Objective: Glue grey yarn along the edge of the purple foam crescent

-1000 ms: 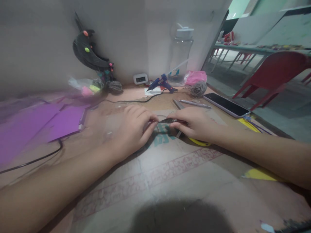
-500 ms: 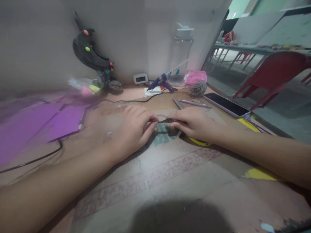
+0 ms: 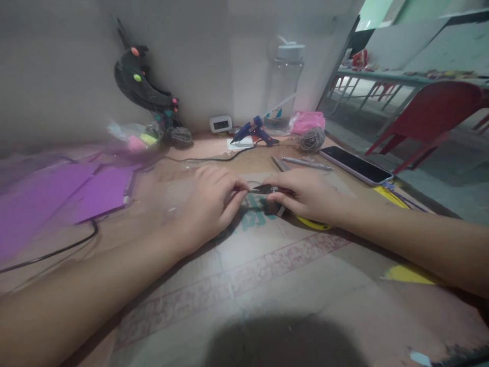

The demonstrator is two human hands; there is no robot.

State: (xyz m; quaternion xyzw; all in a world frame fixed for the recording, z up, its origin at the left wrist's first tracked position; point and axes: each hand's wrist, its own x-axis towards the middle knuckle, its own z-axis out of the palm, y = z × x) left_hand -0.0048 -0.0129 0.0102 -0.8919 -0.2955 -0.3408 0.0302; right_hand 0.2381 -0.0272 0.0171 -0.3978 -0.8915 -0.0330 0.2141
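Note:
Both of my hands meet over a cardboard sheet (image 3: 267, 270) on the table. My right hand (image 3: 305, 196) is closed on a small dark snipping tool (image 3: 267, 189) whose tip points left. My left hand (image 3: 214, 201) pinches something thin at that tip, too small to make out. A yellow object (image 3: 311, 224) lies partly hidden under my right hand.
Purple foam sheets (image 3: 76, 196) lie at the left with a black cable (image 3: 57, 250). At the back stand a blue glue gun (image 3: 252, 131), a small clock (image 3: 220, 123), a large water bottle (image 3: 284, 86), twine (image 3: 311, 140) and a black decorated craft (image 3: 141, 86). A phone (image 3: 355, 164) lies right.
The dark tool in my right hand has lifted and turned slightly, so its tip shows more clearly. Hands have otherwise stayed in place.

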